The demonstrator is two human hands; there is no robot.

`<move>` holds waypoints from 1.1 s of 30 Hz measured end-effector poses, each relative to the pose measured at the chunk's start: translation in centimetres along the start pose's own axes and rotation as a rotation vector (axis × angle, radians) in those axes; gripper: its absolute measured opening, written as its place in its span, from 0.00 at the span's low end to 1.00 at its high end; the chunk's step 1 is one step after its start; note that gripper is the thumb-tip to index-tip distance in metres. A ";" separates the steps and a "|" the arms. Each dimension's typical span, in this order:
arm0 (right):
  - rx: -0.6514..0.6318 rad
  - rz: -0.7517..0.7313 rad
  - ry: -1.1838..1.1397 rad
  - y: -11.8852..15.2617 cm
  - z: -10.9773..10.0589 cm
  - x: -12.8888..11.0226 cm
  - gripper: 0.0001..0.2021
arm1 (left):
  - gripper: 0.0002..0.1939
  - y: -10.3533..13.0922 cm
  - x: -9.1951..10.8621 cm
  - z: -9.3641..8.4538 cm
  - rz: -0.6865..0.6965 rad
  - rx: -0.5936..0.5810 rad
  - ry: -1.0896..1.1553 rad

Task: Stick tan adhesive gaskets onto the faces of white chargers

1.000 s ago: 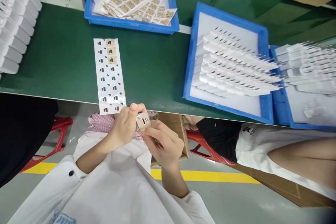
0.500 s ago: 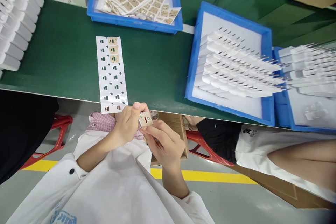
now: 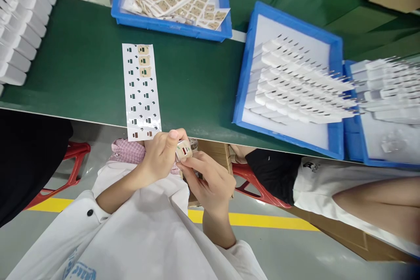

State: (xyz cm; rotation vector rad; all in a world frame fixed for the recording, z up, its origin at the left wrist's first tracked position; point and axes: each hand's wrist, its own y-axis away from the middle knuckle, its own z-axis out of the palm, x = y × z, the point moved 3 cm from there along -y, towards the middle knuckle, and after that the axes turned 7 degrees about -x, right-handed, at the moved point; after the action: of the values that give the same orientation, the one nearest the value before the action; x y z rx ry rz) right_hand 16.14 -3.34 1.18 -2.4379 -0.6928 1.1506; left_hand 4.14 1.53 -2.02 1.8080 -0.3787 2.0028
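A small white charger (image 3: 184, 150) with a tan sticker around its port openings is held just off the table's front edge. My left hand (image 3: 161, 154) is wrapped round its body, thumb uppermost. From the right, the fingertips of my right hand (image 3: 207, 175) press at the lower edge of the charger's face. Whether they pinch a loose bit of sticker cannot be made out. Close to my left hand lies a white sticker sheet (image 3: 139, 100), its near end reaching past the table edge. Tan stickers (image 3: 144, 61) remain only at its top right.
A blue tray (image 3: 173, 27) of sticker sheets sits at the back. Another blue tray (image 3: 288, 138) holds rows of white chargers (image 3: 285, 83) with metal pins; more chargers (image 3: 22, 26) stand at far left. A neighbouring person (image 3: 348, 183) sits at right.
The charger has turned slightly in my left hand, and my right hand has shifted a little to the right and down. The view has drifted slightly.
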 end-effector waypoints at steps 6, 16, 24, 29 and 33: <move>0.032 0.006 -0.043 0.3 0.4 0.2 0.15 | 0.40 0.0 0.0 0.1 -0.003 0.029 0.014; 0.070 0.059 -0.010 0.7 0.2 -0.2 0.11 | 0.41 0.1 -0.1 0.2 0.003 0.022 -0.011; 0.063 0.041 0.020 0.5 0.2 -0.6 0.11 | 0.39 0.3 0.3 0.3 0.037 0.013 -0.019; 0.027 0.042 0.085 0.4 -0.8 -1.6 0.11 | 0.38 0.4 0.6 0.5 0.075 -0.028 -0.024; -0.017 0.106 0.126 0.3 -1.3 -1.8 0.11 | 0.38 0.3 0.4 0.5 0.061 -0.030 -0.037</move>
State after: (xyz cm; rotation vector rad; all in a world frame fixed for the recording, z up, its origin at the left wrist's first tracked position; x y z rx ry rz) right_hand 16.21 -4.77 2.91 -2.5628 -0.5430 1.0222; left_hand 4.37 1.06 -1.57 1.8385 -0.4777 1.9954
